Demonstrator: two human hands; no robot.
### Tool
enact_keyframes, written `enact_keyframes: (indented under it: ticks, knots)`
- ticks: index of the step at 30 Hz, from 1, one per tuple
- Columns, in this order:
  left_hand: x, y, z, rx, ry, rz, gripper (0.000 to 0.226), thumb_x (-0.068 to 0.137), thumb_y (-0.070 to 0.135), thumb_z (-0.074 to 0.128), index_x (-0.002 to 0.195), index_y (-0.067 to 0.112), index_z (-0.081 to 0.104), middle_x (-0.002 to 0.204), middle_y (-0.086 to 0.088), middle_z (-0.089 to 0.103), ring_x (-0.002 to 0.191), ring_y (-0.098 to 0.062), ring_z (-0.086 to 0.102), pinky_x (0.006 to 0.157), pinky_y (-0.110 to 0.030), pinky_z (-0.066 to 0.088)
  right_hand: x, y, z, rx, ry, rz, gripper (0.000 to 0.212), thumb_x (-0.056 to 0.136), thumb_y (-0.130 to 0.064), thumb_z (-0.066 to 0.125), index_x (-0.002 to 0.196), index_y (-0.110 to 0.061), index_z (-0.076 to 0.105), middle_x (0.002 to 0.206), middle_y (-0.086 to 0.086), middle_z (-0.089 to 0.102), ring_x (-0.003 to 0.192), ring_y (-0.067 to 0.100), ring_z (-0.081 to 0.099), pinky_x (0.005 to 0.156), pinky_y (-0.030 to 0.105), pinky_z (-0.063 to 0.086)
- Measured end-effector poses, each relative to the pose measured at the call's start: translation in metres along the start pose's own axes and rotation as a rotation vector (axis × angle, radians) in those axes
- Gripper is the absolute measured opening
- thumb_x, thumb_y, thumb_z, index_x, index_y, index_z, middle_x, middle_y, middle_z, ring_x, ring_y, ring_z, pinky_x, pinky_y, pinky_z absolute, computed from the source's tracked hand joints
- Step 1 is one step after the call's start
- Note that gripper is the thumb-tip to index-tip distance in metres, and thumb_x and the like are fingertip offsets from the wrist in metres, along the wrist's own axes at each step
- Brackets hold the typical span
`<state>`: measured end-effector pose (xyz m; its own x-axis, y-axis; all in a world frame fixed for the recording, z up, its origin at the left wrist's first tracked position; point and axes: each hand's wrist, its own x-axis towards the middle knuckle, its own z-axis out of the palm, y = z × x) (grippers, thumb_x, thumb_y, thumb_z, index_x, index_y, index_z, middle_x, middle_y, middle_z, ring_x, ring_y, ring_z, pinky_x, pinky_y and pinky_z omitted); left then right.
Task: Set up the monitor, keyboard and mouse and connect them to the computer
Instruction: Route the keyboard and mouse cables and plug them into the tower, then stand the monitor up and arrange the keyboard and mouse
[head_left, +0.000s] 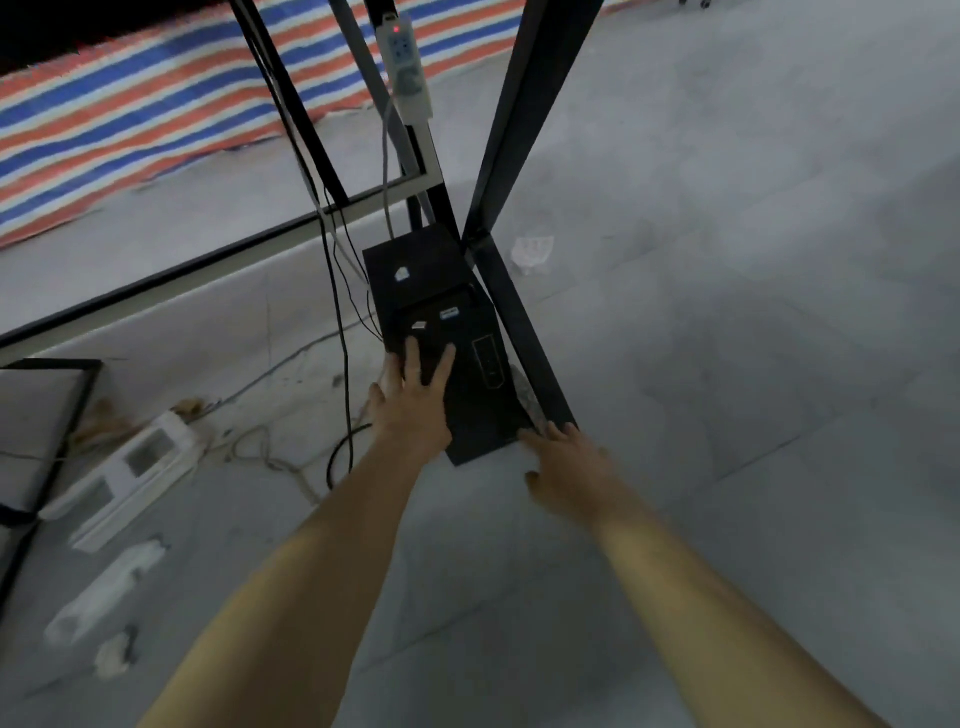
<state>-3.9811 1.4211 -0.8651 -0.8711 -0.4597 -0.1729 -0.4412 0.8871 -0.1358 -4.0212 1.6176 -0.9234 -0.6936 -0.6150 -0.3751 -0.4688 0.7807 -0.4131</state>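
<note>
A black computer tower (478, 374) stands on the grey floor under a table, beside a black metal table leg (524, 332). My left hand (415, 400) lies flat on the tower's near face, fingers straight and spread. My right hand (571, 462) touches the tower's lower right corner with straight fingers. Black cables (340, 312) hang down from the table to the left of the tower and run behind it. A white power strip (408, 73) with a red light hangs on the table frame above. No monitor, keyboard or mouse is in view.
A second white power strip (130, 473) with tangled cords lies on the floor at left. A dark-framed panel (31, 436) sits at the left edge. A striped red, white and blue tarp (130, 114) covers the far floor. White scraps (104, 597) lie near left.
</note>
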Motion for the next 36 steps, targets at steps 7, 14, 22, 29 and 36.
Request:
enact_keyframes:
  ticks: [7, 14, 22, 29, 36]
  knots:
    - [-0.145, 0.038, -0.064, -0.131, -0.388, 0.063, 0.076, 0.096, 0.031, 0.053, 0.158, 0.034, 0.01, 0.167, -0.003, 0.008, 0.153, -0.027, 0.004, 0.122, -0.053, 0.012, -0.149, -0.047, -0.119, -0.165, -0.131, -0.011, 0.053, 0.098, -0.036, 0.044, 0.15, -0.033, 0.035, 0.157, 0.003, 0.035, 0.147, 0.033, 0.023, 0.113, 0.051, 0.031]
    - [-0.271, 0.044, -0.279, -0.33, -0.408, 0.068, 0.068, 0.094, 0.035, 0.051, 0.156, 0.033, 0.022, 0.161, -0.004, 0.028, 0.149, -0.027, 0.023, 0.12, -0.05, 0.021, -0.301, -0.122, -0.298, -0.165, -0.194, -0.052, 0.051, 0.1, -0.041, 0.043, 0.149, -0.03, 0.04, 0.148, 0.001, 0.046, 0.141, 0.032, 0.033, 0.111, 0.042, 0.037]
    - [-0.379, -0.022, -0.53, -0.536, 0.085, -0.126, 0.057, 0.095, 0.035, 0.053, 0.15, 0.03, 0.037, 0.15, -0.001, 0.042, 0.137, -0.026, 0.039, 0.114, -0.04, 0.028, -0.442, -0.229, -0.476, 0.003, -0.049, -0.162, 0.049, 0.099, -0.043, 0.049, 0.146, -0.031, 0.047, 0.148, -0.006, 0.05, 0.143, 0.025, 0.031, 0.114, 0.039, 0.034]
    - [-0.427, -0.121, -0.581, -0.706, 0.289, -0.396, 0.053, 0.092, 0.029, 0.063, 0.143, 0.027, 0.049, 0.144, -0.005, 0.048, 0.131, -0.027, 0.044, 0.107, -0.044, 0.042, -0.48, -0.317, -0.536, 0.13, 0.168, -0.346, 0.04, 0.098, -0.04, 0.054, 0.138, -0.033, 0.057, 0.136, -0.017, 0.057, 0.134, 0.013, 0.041, 0.112, 0.032, 0.035]
    - [-0.435, -0.27, -0.557, -0.778, 0.26, -0.677, 0.05, 0.091, 0.029, 0.061, 0.14, 0.026, 0.05, 0.145, -0.009, 0.045, 0.132, -0.027, 0.042, 0.102, -0.043, 0.044, -0.446, -0.412, -0.512, 0.303, 0.143, -0.388, 0.035, 0.096, -0.034, 0.061, 0.131, -0.035, 0.061, 0.123, -0.022, 0.059, 0.119, 0.0, 0.047, 0.103, 0.021, 0.037]
